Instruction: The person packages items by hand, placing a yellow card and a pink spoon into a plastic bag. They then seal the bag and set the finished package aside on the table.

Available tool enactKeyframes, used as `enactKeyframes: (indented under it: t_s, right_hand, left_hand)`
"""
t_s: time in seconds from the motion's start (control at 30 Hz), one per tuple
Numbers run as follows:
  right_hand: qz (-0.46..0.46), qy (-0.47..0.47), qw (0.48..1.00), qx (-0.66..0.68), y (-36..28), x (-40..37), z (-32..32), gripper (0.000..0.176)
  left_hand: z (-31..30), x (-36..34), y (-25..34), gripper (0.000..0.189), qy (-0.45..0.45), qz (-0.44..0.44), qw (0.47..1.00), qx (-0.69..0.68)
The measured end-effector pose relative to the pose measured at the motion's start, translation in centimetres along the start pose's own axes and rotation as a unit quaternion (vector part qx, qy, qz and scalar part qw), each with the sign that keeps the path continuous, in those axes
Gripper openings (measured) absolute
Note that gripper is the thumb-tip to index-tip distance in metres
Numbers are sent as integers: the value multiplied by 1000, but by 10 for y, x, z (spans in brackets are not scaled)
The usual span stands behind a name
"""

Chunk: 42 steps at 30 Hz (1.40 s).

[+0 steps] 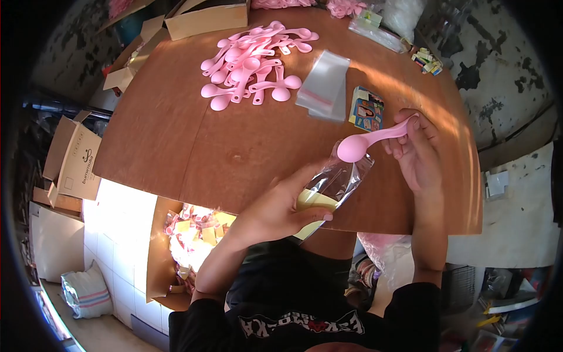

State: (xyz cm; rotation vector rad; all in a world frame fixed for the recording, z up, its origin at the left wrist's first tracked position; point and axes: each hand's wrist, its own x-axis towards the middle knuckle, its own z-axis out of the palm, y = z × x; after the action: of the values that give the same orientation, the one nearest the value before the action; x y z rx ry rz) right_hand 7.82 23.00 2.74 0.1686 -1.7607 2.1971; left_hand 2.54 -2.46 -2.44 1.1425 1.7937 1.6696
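Note:
My left hand [284,206] grips a clear plastic bag [335,180] with a pale yellow card [314,202] inside it. Between the fingers of my right hand [417,144] is the handle of a pink spoon [353,148], whose bowl is at the bag's upper end. Just beyond the spoon lies a stack of small printed cards [367,109]. Flat clear bags [325,85] rest to the left of that stack. Farther left is a heap of pink spoons [252,64] on the brown table [158,129].
An open carton [206,20] stands at the table's far edge. Plastic packs [378,29] and small items [427,61] lie at the far right. Below the near left edge, a box [161,252] holds packed pieces. Another carton [79,155] stands left.

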Motion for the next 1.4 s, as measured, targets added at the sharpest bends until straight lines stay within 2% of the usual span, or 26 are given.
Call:
enactKeyframes:
  t_s: [0.27, 0.37, 0.43, 0.5, 0.57, 0.63, 0.7, 0.83, 0.9, 0.97, 1.03, 1.1, 1.13, 1.2, 1.23, 1.3, 1.4]
  right_hand:
    - [92, -14, 996, -7, 2, -4, -9, 27]
    - [90, -34, 994, -49, 4, -5, -3, 26]
    - [89, -55, 982, -155, 0, -7, 7, 25]
    - [101, -68, 981, -153, -3, -9, 16, 21]
    - [5, -11, 985, -171, -2, -12, 30, 22]
    - [-20, -3, 986, -163, -2, -13, 35, 23]
    - [-108, -1, 946, -304, -1, -15, 38, 20]
    - [-150, -44, 932, -328, 2, -18, 42, 17]
    - [16, -61, 982, -181, -4, -23, 48, 14]
    - [22, -69, 976, -204, -16, -24, 49, 13]
    - [28, -78, 970, -227, -34, -24, 51, 12]
    - [-162, -32, 959, -230, -54, -22, 53, 15]
    - [-162, -32, 959, -230, -60, -19, 53, 15]
    - [-365, 8, 868, -338, -70, -7, 50, 17]
    - [-364, 6, 867, -340, -69, 1, 50, 17]
    - [-223, -96, 856, -456, -58, 16, 54, 16]
    - [-218, -130, 866, -432, -58, 12, 61, 13]
  left_hand:
    - [3, 9, -1, 78, -22, -47, 998, -23]
    - [7, 9, -8, 76, -18, -29, 998, -51]
    - [10, 11, -10, 68, -18, 2, 997, -73]
    - [7, 13, -5, 62, -17, 7, 999, -37]
    - [7, 13, -4, 57, -16, 12, 1000, -2]
    - [9, 12, -7, 47, -9, -15, 999, -43]
    - [9, 12, 3, 47, -13, -22, 997, -71]
    - [9, 11, 2, 46, -28, -1, 996, -84]
    - [8, 9, 4, 49, -42, -10, 995, -88]
    - [9, 7, 6, 52, -56, -19, 994, -92]
    - [13, 3, 7, 58, 49, 84, 992, -76]
    - [8, 2, 9, 60, 87, 115, 989, -45]
    - [5, 2, 10, 61, 122, 145, 982, -13]
    - [-1, 3, 13, 61, 149, 158, 976, -1]
    - [-1, 3, 15, 60, 177, 168, 970, 10]
    - [-1, 6, 21, 57, 196, 167, 966, 11]
    - [-7, 14, 27, 55, 212, 199, 956, 49]
